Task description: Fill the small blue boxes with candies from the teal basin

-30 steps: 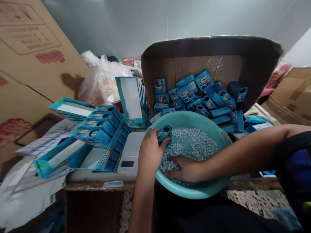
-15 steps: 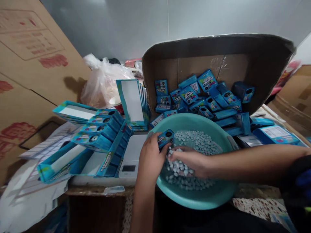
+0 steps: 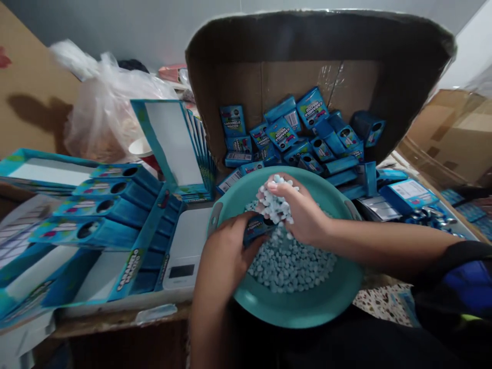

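My left hand [image 3: 226, 246] is closed around a small blue candy box [image 3: 255, 228], held low over the left side of a teal basin [image 3: 292, 315]. Cupped just above the box, my right hand [image 3: 303, 210] holds a heap of pale blue candies [image 3: 277, 200], and a few spill down beside the box. More loose candies [image 3: 295, 266] cover the bottom of the basin. Whether candies are inside the held box cannot be seen.
A cardboard carton [image 3: 307, 38] behind the basin holds many blue boxes [image 3: 282, 133]. Left of the basin lie a white scale [image 3: 186, 251], a display tray [image 3: 128, 271] with blue boxes, and stacked empty trays [image 3: 169, 146]. A plastic bag [image 3: 111, 102] and paper cup [image 3: 141, 147] stand behind.
My right hand has risen from the candies in the basin with a heaped handful, now above the box. The left hand has lowered and tilted the box. The view has shifted right and down.
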`<state>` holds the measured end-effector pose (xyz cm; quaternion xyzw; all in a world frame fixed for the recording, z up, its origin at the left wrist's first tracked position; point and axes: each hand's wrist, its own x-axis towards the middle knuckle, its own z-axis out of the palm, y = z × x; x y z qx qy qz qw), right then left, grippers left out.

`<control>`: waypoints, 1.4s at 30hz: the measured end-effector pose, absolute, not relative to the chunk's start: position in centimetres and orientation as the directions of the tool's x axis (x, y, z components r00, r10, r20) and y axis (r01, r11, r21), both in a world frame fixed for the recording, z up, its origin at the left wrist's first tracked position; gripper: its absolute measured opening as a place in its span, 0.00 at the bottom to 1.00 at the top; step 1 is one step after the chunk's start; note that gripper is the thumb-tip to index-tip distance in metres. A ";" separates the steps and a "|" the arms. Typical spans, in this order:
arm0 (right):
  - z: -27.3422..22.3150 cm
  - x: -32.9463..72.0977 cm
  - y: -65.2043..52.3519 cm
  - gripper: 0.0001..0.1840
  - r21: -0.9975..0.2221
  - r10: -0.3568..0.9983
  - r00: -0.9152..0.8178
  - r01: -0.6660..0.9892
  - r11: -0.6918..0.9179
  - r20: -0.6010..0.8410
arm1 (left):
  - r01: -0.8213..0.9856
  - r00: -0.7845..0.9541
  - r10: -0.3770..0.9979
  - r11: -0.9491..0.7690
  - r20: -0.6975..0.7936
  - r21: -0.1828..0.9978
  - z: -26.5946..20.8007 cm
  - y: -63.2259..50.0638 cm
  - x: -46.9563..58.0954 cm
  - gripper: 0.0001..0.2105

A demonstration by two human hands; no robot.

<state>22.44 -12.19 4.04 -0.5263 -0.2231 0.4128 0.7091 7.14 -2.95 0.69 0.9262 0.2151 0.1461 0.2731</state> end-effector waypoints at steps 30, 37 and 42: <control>3.3 25.0 -13.6 0.13 -0.522 0.899 -0.090 0.787 0.328 0.429 | 0.473 0.682 0.731 -0.457 0.015 0.754 0.9 -3.2 6.9 0.35; 3.4 25.2 -13.8 0.15 -0.610 0.943 0.010 0.765 0.207 0.332 | 0.466 0.720 0.694 -0.508 0.024 0.724 1.1 -3.4 7.0 0.30; 2.7 25.2 -13.6 0.13 -0.616 0.950 0.082 0.777 0.128 0.300 | 0.475 0.732 0.681 -0.523 0.011 0.708 1.2 -3.4 7.0 0.29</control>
